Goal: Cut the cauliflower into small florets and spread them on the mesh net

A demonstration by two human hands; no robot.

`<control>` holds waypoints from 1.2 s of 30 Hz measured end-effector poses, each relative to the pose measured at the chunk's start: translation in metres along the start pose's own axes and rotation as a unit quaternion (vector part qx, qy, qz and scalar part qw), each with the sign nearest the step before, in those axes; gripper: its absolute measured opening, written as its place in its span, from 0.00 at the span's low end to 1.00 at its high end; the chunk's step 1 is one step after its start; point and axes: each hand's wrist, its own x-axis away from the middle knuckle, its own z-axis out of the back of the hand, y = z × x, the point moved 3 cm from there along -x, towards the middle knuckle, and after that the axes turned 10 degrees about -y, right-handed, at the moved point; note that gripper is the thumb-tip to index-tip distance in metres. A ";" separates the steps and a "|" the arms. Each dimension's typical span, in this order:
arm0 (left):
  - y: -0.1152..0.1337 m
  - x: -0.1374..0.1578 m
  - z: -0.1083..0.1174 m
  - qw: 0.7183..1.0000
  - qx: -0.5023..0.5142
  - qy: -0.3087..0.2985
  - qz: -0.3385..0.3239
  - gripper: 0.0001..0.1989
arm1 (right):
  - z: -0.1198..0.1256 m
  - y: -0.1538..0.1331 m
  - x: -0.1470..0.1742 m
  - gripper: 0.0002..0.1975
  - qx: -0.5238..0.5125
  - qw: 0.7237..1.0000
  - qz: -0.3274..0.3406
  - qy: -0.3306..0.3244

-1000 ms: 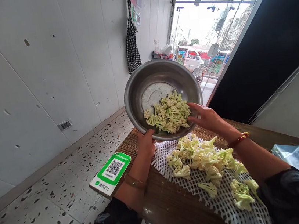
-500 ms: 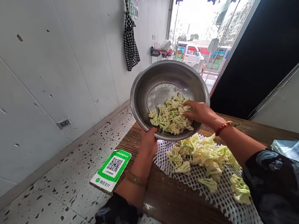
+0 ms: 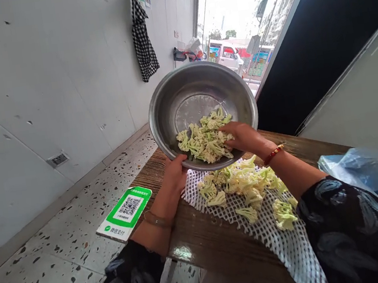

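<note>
A large steel bowl (image 3: 197,77) is tilted towards me above the table's far part. My left hand (image 3: 175,175) grips its near left rim, thumb over the edge. Cut cauliflower florets (image 3: 201,142) lie gathered in the bowl's lower side. My right hand (image 3: 247,139) reaches over the right rim, its fingers curled on the florets and their tips partly hidden among them. Under the bowl, more cauliflower pieces (image 3: 247,185) lie in a loose heap on a white mesh mat (image 3: 289,251). A few sit apart near the heap's front.
The dark wooden table (image 3: 205,235) carries the mat. A green and white QR code card (image 3: 126,211) is by its left edge, and a clear bluish plastic bag (image 3: 351,168) lies on the right. A checked cloth (image 3: 144,49) hangs on the wall; glass doors stand beyond.
The whole view has shifted, so everything appears a little further left and higher. Both hands keep their places on the bowl and in the florets.
</note>
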 end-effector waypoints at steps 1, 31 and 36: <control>-0.001 -0.001 -0.001 1.000 0.001 -0.005 0.002 0.15 | 0.006 0.003 0.005 0.24 -0.012 1.000 -0.011 0.021; -0.002 0.003 -0.005 1.000 -0.011 -0.005 0.001 0.15 | 0.020 0.003 0.126 0.24 -0.198 0.969 -0.115 0.089; -0.003 0.006 -0.003 1.000 -0.002 -0.017 -0.002 0.17 | -0.005 -0.029 0.059 0.36 -0.049 0.998 -0.019 0.018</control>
